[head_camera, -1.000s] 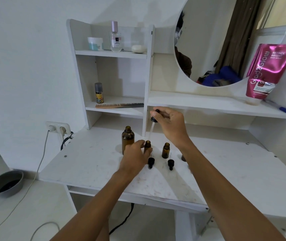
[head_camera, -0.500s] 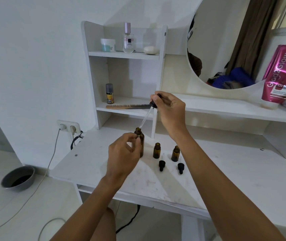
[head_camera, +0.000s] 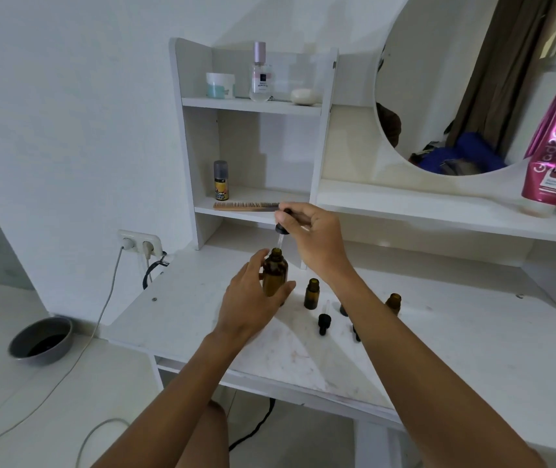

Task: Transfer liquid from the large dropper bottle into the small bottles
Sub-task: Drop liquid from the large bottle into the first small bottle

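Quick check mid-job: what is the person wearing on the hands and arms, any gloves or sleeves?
Left hand and right hand are bare: no gloves, and no rings on the fingers that show. No watch or band at either wrist. No sleeves in view; left forearm and right forearm are uncovered to the picture's bottom edge.

The dropper [head_camera: 282, 228] has swung upright over the large bottle [head_camera: 275, 276].

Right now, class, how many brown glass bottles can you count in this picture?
3. The left hand grips the large bottle; a small bottle stands right of it; a second small bottle shows beyond the right forearm, partly hidden. Others could be behind the arms.
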